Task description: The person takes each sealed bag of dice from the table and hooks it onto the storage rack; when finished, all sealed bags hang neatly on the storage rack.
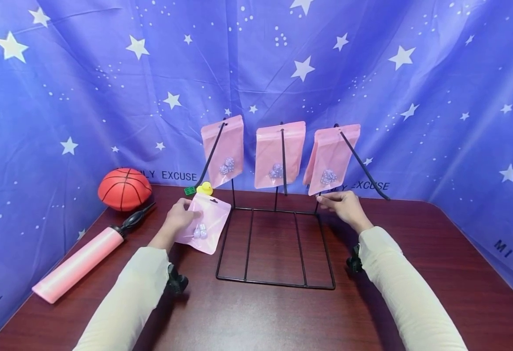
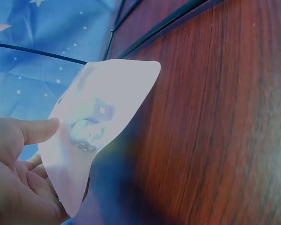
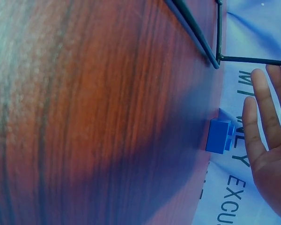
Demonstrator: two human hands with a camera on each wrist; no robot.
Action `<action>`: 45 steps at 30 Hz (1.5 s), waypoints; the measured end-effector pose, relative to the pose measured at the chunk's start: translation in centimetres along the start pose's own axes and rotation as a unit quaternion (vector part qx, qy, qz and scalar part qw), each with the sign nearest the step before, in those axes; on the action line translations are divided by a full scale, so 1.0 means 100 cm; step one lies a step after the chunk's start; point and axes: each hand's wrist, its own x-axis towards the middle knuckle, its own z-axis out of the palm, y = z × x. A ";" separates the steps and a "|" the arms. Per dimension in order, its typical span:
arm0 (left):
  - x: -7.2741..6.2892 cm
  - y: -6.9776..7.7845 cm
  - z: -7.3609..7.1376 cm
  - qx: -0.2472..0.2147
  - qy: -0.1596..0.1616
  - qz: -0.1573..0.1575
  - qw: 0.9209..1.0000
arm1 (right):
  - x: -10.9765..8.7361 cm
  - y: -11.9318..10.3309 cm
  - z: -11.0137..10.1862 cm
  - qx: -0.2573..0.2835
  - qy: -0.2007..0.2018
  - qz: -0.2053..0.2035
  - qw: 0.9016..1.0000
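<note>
My left hand holds a pink zip pouch, thumb on its front and fingers behind. Small dotted dice show through the pouch's clear front, and a hang slot is cut near its top edge. To its right stands a black wire display rack with three long hooks. Similar pink pouches hang from the left hook, the middle hook and the right hook. Below the right-hand pouches, my right hand pinches the rack's upright with thumb and index finger; its other fingers extend in the right wrist view.
On the left of the table lie a red basketball and a pink hand pump. A yellow duck and a green brick sit behind my left hand. A blue brick is near the back edge. A starry blue cloth hangs behind.
</note>
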 end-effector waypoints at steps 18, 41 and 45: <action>-0.033 -0.003 -0.036 -0.002 -0.067 0.124 0.990 | 0.001 -0.001 0.001 -0.009 0.004 0.003 1.000; -0.125 0.045 -0.071 -0.051 -0.056 0.303 0.950 | -0.001 -0.003 0.001 -0.016 0.009 0.006 1.000; -0.133 0.049 -0.073 -0.115 -0.061 0.322 0.938 | -0.001 -0.003 0.000 -0.014 0.008 0.003 1.000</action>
